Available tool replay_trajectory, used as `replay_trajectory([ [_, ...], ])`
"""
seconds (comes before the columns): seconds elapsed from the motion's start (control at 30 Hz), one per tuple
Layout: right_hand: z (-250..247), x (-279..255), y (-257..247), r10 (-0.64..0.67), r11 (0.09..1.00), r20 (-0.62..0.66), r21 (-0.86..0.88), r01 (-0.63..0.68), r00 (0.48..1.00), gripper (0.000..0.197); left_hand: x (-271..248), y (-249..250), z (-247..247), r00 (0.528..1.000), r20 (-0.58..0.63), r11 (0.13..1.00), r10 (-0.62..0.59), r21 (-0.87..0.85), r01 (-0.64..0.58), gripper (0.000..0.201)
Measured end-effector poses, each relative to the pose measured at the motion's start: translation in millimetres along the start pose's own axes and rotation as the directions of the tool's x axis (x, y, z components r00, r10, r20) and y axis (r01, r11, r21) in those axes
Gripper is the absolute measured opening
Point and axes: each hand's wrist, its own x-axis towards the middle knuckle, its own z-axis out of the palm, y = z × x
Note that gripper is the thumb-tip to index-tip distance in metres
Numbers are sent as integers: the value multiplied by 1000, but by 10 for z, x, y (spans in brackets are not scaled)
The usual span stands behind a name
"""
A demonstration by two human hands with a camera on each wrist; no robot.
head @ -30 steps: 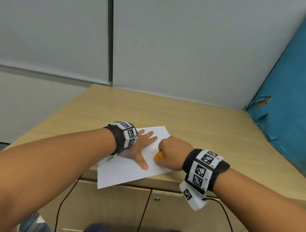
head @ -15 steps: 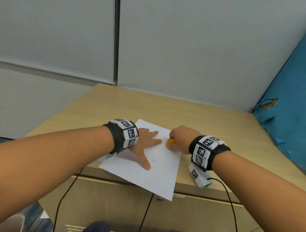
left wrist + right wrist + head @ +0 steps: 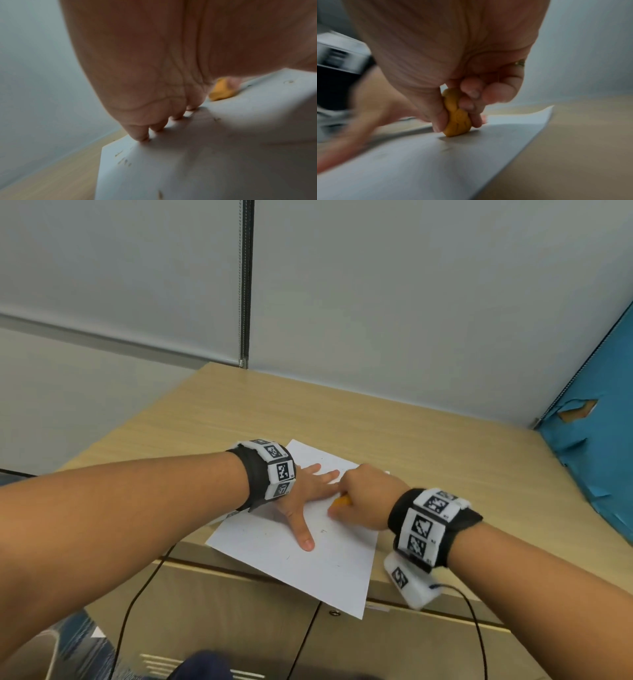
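A left hand (image 3: 301, 494) lies flat with straight fingers (image 3: 139, 133) pressing a white sheet of paper (image 3: 329, 573) onto a wooden desk (image 3: 428, 446). Just beside it, the right hand (image 3: 368, 496) pinches an orange eraser (image 3: 456, 117) between curled fingers (image 3: 469, 105) and thumb, its tip touching the paper, whose near corner overhangs the desk edge.

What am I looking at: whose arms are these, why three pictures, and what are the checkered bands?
No machine: a person works with two bare hands. The wide picture comes from a camera worn on the head, looking down. The two close ones come from cameras on the wrists, looking along each palm to the fingers. A band of black-and-white squares wraps each wrist. On the wooden table lies a white sheet of paper, one corner hanging over the front edge. The left hand presses flat on it. The right hand holds, in a fingertip grip, a small orange lump, perhaps an eraser, its lower end on the paper.
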Motion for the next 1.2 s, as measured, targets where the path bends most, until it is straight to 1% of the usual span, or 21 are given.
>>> replay_trajectory([
  [0.07,-81,94,99,104,995,-38,1,-104,994,37,8,-7,6,1000,1,1000,-5,26,5,135],
  [0.1,-71,97,59,111,994,-50,2,-111,993,36,17,-14,17,1000,-3,1000,-4,27,4,135],
  [0.13,-36,69,-42,85,996,-33,9,-85,996,33,10,-13,22,1000,-4,1000,-12,10,12,135],
  [0.2,60,-77,-282,-35,998,27,46,34,999,27,5,-11,34,999,-23,998,-39,-48,38,140],
  [0.23,81,-141,-339,-74,994,44,78,70,996,31,5,-12,36,999,-28,997,-40,-60,38,142],
  [0.27,69,-152,-304,-70,994,37,91,67,997,37,9,-7,33,999,-27,999,-27,-48,26,141],
  [0.33,-6,-24,-95,14,998,2,62,-14,1000,41,27,-29,30,1000,-15,1000,1,-8,-1,136],
  [0.4,-69,85,63,119,992,-31,41,-118,992,38,23,-26,32,1000,2,1000,-4,11,4,136],
  [0.43,-57,101,45,127,992,-45,33,-125,991,36,18,-16,34,1000,-3,1000,-7,12,7,135],
  [0.47,-21,83,-26,103,994,-42,39,-102,994,34,2,5,27,1000,-8,1000,-3,1,3,133],
  [0.53,65,-19,-199,-5,997,-16,72,6,1000,34,-40,46,5,1000,-19,1000,4,-31,-4,128],
  [0.6,77,-108,-240,-49,995,-5,84,49,999,40,-48,46,1,1000,-14,999,-3,-36,2,127],
  [0.63,55,-87,-173,-31,998,-9,55,32,999,43,-37,37,3,1000,-11,1000,-5,-20,5,129],
  [0.7,-18,17,30,51,999,2,7,-51,999,41,-12,12,23,1000,-1,999,-13,30,13,136],
  [0.77,-54,111,173,116,993,2,11,-116,993,42,12,7,20,1000,8,998,-27,56,27,136],
  [0.93,-28,204,178,131,991,5,-15,-131,991,35,46,2,39,999,19,997,-38,70,37,143],
  [1.0,-17,196,192,135,991,-2,-23,-135,991,34,25,-12,40,999,26,997,-42,69,40,139],
  [1.1,14,172,213,128,991,-5,-31,-128,992,37,-69,-72,-67,1000,24,999,1,33,-2,122],
  [1.13,18,165,214,125,992,-5,-33,-125,992,37,-84,-111,-107,1000,23,999,16,28,-16,119],
  [1.2,22,161,221,121,992,-9,-32,-122,993,38,-77,-184,-149,1000,22,999,19,39,-20,122],
])
